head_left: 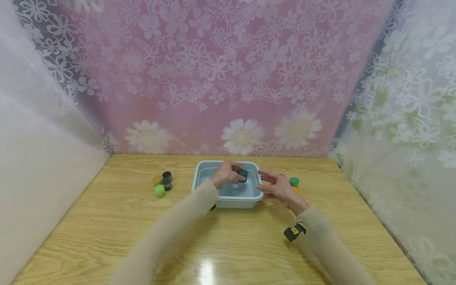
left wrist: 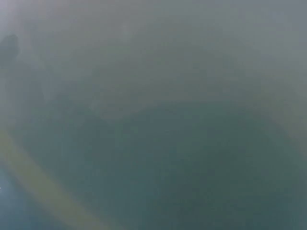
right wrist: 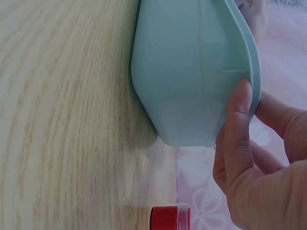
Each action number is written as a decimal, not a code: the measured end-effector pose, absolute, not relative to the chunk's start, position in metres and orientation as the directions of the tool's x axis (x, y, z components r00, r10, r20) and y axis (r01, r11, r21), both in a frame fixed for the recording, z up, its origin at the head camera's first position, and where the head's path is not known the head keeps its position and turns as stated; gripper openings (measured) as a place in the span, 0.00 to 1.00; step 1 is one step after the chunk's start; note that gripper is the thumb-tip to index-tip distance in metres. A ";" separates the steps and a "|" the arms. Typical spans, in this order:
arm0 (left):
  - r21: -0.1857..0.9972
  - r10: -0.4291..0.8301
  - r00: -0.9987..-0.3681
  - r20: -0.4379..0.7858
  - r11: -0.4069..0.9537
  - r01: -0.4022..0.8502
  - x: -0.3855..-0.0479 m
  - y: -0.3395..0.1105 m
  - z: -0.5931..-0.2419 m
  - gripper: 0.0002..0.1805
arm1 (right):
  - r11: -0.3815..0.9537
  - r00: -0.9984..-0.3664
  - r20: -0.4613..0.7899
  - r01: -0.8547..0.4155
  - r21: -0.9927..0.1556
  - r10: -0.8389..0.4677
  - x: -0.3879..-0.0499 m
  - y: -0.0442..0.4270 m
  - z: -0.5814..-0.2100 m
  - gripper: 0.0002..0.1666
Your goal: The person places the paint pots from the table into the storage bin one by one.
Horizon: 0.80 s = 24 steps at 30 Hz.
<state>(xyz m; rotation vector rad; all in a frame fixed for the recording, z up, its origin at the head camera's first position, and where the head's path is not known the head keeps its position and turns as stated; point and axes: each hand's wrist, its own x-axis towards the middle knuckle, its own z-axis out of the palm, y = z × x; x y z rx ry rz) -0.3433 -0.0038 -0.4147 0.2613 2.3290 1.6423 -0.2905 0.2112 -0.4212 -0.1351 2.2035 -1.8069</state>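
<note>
A light blue-grey plastic basin stands on the wooden table. Reaching inside it, my left hand holds a small jar with a dark teal lid between thumb and fingers. My right hand is at the basin's right side. In the right wrist view, the fingers of that right hand pinch the rim of the basin, some outside the wall and one past the edge. The left wrist view is a dim teal blur, showing no clear object.
Left of the basin stand several small jars: yellow, black, dark green and light green. Beyond the right hand are a green-lidded jar and a partly hidden orange one. A red-lidded jar shows in the right wrist view.
</note>
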 end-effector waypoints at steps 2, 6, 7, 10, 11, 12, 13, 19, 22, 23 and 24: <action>0.935 0.304 -0.945 -0.121 0.353 -0.006 -0.344 -0.003 -0.416 0.19 | 0.211 -0.953 -0.166 0.113 -0.971 -0.254 -0.291 0.211 -0.422 0.41; 0.919 0.296 -0.946 -0.131 0.394 -0.004 -0.343 -0.002 -0.417 0.20 | 0.215 -0.952 -0.159 0.103 -0.971 -0.260 -0.291 0.210 -0.422 0.41; 0.916 0.293 -0.946 -0.136 0.402 -0.008 -0.343 -0.001 -0.417 0.20 | 0.212 -0.953 -0.157 0.102 -0.972 -0.259 -0.291 0.210 -0.422 0.41; 0.904 0.279 -0.949 -0.150 0.426 -0.018 -0.342 0.000 -0.416 0.21 | 0.207 -0.954 -0.150 0.096 -0.974 -0.260 -0.291 0.210 -0.421 0.41; 0.900 0.273 -0.950 -0.154 0.435 -0.021 -0.342 0.001 -0.417 0.21 | 0.203 -0.954 -0.149 0.097 -0.974 -0.260 -0.291 0.210 -0.421 0.41; 0.894 0.264 -0.952 -0.153 0.447 -0.019 -0.343 0.001 -0.417 0.21 | 0.205 -0.953 -0.148 0.095 -0.974 -0.265 -0.291 0.211 -0.421 0.41; 0.889 0.256 -0.955 -0.149 0.457 -0.016 -0.343 0.002 -0.417 0.21 | 0.203 -0.952 -0.151 0.099 -0.974 -0.265 -0.291 0.210 -0.420 0.41; 0.821 0.222 -0.969 -0.113 0.569 0.035 -0.348 0.006 -0.422 0.21 | 0.214 -0.952 -0.145 0.088 -0.973 -0.268 -0.291 0.212 -0.419 0.42; 0.801 0.212 -0.970 -0.119 0.598 0.032 -0.349 0.007 -0.425 0.22 | 0.216 -0.953 -0.149 0.092 -0.972 -0.265 -0.291 0.211 -0.419 0.43; 0.800 0.209 -0.970 -0.125 0.600 0.026 -0.350 0.007 -0.426 0.22 | 0.216 -0.952 -0.150 0.093 -0.972 -0.266 -0.291 0.211 -0.420 0.43; 0.801 0.206 -0.970 -0.130 0.598 0.019 -0.350 0.008 -0.427 0.21 | 0.215 -0.952 -0.152 0.095 -0.972 -0.266 -0.291 0.211 -0.420 0.43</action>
